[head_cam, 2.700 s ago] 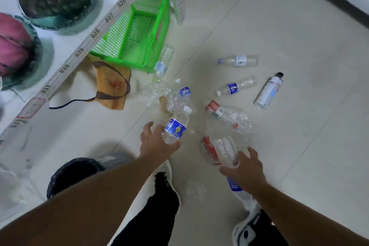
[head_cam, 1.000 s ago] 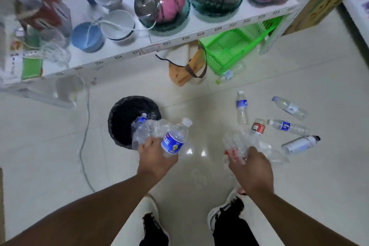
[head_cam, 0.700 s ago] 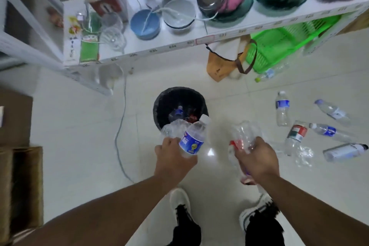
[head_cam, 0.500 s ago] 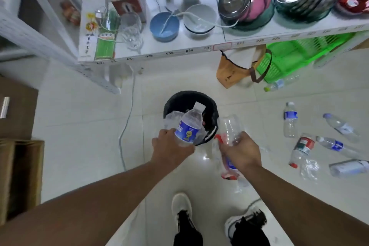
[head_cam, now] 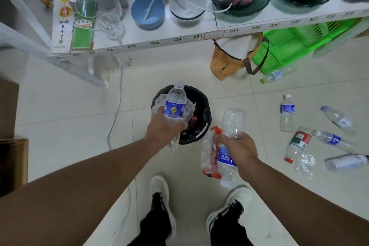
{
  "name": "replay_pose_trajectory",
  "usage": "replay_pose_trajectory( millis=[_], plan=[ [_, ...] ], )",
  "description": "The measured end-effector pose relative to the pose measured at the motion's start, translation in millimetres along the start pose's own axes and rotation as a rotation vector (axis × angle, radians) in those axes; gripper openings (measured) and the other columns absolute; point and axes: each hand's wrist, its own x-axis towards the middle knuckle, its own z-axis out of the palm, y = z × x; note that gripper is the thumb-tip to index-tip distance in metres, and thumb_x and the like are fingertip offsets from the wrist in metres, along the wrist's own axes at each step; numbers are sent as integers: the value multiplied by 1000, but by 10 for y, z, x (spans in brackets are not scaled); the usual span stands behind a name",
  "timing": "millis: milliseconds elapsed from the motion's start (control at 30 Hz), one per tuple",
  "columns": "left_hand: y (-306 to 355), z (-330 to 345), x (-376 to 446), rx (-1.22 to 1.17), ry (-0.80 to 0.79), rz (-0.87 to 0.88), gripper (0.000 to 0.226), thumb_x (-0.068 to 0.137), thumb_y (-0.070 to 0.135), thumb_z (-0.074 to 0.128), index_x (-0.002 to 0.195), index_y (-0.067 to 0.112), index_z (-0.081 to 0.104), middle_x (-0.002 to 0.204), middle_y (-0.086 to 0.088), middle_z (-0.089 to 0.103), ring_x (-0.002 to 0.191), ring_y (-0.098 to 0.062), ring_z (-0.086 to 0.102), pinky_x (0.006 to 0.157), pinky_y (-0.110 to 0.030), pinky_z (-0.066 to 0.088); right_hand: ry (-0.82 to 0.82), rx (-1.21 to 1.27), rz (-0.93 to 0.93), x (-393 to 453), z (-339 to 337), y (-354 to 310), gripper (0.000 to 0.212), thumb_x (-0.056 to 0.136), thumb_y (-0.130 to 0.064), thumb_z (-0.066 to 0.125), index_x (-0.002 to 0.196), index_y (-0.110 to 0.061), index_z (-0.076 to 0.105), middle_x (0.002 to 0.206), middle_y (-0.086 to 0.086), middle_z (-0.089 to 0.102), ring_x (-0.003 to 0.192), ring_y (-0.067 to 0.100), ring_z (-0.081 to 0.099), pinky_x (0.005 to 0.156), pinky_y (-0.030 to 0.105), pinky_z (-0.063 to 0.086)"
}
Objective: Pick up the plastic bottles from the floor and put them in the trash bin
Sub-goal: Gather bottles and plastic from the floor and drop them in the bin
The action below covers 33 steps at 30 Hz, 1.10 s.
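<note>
Left hand (head_cam: 163,128) gripping blue-label bottle (head_cam: 175,106) over black trash bin (head_cam: 201,102), right hand (head_cam: 237,147) clutching several crushed bottles (head_cam: 223,158) at the bin's 4 o'clock, loose bottles (head_cam: 287,113) on the floor (head_cam: 60,106) at 3 o'clock

floor bottles (head_cam: 287,114): 7 | bin (head_cam: 202,99): 1 | bowls (head_cam: 148,11): 2

The pale tiled floor (head_cam: 69,106) carries a black bin (head_cam: 202,110) at centre, six bottles (head_cam: 287,114) scattered right, a tan bag (head_cam: 225,64) and green basket (head_cam: 289,46) far right.
</note>
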Motion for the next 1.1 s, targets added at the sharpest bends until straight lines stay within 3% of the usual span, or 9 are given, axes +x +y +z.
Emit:
replay_pose_trajectory(
  millis=[100, 233, 333, 433, 533, 667, 800, 933, 1100],
  plan=[
    [-137, 156, 345, 49, -53, 4, 71, 68, 51, 90, 126, 23, 59, 109, 2, 73, 96, -24, 71, 86, -43, 61, 3, 40, 32, 155, 52, 61, 59, 59, -45, 97, 106, -29, 65, 94, 4, 80, 78, 24, 81, 74, 45, 69],
    [-234, 159, 676, 306, -103, -4, 114, 66, 73, 90, 161, 35, 41, 156, 2, 54, 131, -25, 62, 100, -45, 60, 41, 90, 69, 260, 230, 104, 63, 58, -43, 97, 112, -25, 69, 94, 5, 81, 75, 22, 82, 69, 41, 68],
    [-313, 3, 784, 360, -136, 72, 84, 82, 60, 85, 155, 32, 52, 145, -1, 63, 121, -24, 67, 99, -42, 60, 34, 82, 103, 241, 473, 77, 63, 63, -42, 97, 116, -23, 69, 95, 5, 80, 78, 23, 82, 66, 38, 66],
    [-371, -192, 803, 320, -185, 164, 54, 92, 39, 81, 141, 29, 63, 128, 1, 70, 102, -15, 71, 88, -33, 63, 7, 39, 101, 223, 694, -59, 63, 65, -44, 97, 117, -24, 67, 96, 3, 79, 77, 20, 81, 60, 31, 62],
    [-448, -382, 814, 339, -168, 212, 37, 96, 36, 76, 130, 28, 65, 123, 6, 64, 104, -13, 67, 83, -27, 56, -23, 56, 112, 224, 869, -236, 64, 64, -47, 97, 116, -24, 68, 96, 3, 80, 72, 19, 82, 59, 32, 64],
    [-610, -641, 864, 249, -25, 150, 30, 98, 30, 71, 127, 24, 68, 120, 5, 67, 96, -7, 67, 72, -18, 47, -68, 12, 97, 279, 1109, -495, 70, 67, -56, 94, 122, -21, 68, 103, 5, 80, 86, 25, 82, 78, 43, 68],
    [-850, -803, 842, 188, 60, 87, 18, 98, 31, 68, 115, 32, 62, 119, 4, 63, 103, -15, 66, 81, -28, 48, -111, 22, 36, 403, 1354, -712, 78, 70, -56, 94, 133, -24, 60, 118, 3, 74, 93, 21, 79, 73, 39, 66],
    [-1139, -892, 707, 189, 76, 49, 23, 98, 28, 69, 120, 29, 65, 120, 3, 62, 99, -13, 66, 79, -27, 48, -53, -150, 8, 464, 1530, -774, 86, 82, -69, 77, 151, -24, 51, 143, 5, 55, 122, 30, 63, 101, 54, 58],
    [-1200, -934, 556, 174, 69, 48, 23, 97, 28, 68, 119, 35, 62, 123, 4, 60, 98, -9, 65, 88, -38, 57, -46, -283, -138, 344, 1431, -694, 62, 98, -56, 62, 148, -19, 59, 143, 6, 64, 115, 25, 63, 96, 37, 51]
  ],
)
